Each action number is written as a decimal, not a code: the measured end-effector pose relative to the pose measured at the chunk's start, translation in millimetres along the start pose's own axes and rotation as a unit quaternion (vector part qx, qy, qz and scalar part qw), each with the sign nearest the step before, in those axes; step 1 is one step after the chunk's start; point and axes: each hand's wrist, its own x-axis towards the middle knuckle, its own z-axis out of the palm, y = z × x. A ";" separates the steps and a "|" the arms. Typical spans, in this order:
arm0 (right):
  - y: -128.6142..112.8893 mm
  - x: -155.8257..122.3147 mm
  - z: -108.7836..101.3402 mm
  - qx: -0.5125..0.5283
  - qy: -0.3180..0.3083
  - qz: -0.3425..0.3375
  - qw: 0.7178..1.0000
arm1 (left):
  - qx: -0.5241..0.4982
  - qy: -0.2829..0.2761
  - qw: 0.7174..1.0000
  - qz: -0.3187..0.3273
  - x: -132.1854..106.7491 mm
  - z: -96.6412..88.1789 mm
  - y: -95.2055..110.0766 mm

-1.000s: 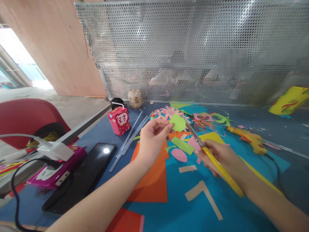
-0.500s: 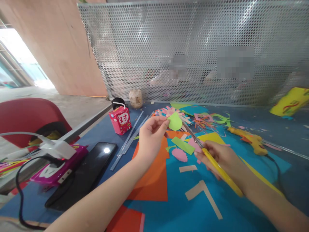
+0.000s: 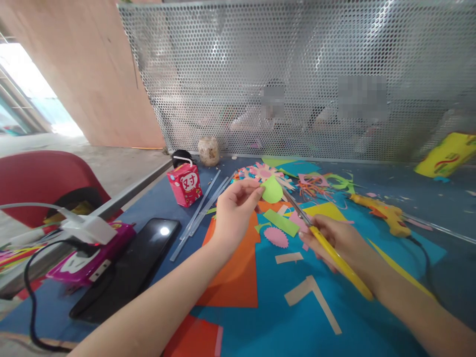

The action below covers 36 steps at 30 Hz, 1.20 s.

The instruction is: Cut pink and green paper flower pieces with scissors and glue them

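Between the thumb and fingers of my left hand [image 3: 238, 208] is a light green, leaf-shaped piece of paper [image 3: 272, 190]. My right hand [image 3: 336, 238] is closed around the yellow handles of a pair of scissors [image 3: 302, 215]. The blades point up and left, with their tips at the right edge of the green paper; whether they touch it I cannot tell. Below the hands lie a green paper strip [image 3: 280, 223], a pink scalloped oval [image 3: 276, 237] and orange paper [image 3: 238, 277] on a blue sheet [image 3: 275, 317]. Behind the green piece are pink paper flowers [image 3: 265, 171].
A yellow glue gun [image 3: 386, 213] with a cord lies at the right. Clear glue sticks [image 3: 203, 208], a red drink box [image 3: 185, 185], a black phone [image 3: 130, 267] and a magenta power strip [image 3: 92, 263] are at the left. A perforated metal panel [image 3: 238, 64] stands behind.
The green paper and my left hand have shifted very slightly to the right and down. The scissors stay almost in place beside it.
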 end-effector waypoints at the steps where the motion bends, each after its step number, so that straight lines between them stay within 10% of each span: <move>1: -0.5 -0.2 -0.4 -0.002 -0.004 0.002 1.000 | 0.001 0.004 1.000 -0.001 0.2 0.1 0.2; 31: -4.1 -2.4 -1.2 -0.017 -0.013 0.000 1.000 | 0.000 0.039 0.999 -0.012 4.7 -2.5 2.2; 36: -1.8 -0.4 -2.0 -0.022 0.001 0.003 1.000 | -0.057 -0.033 0.995 -0.075 3.3 -1.8 -1.0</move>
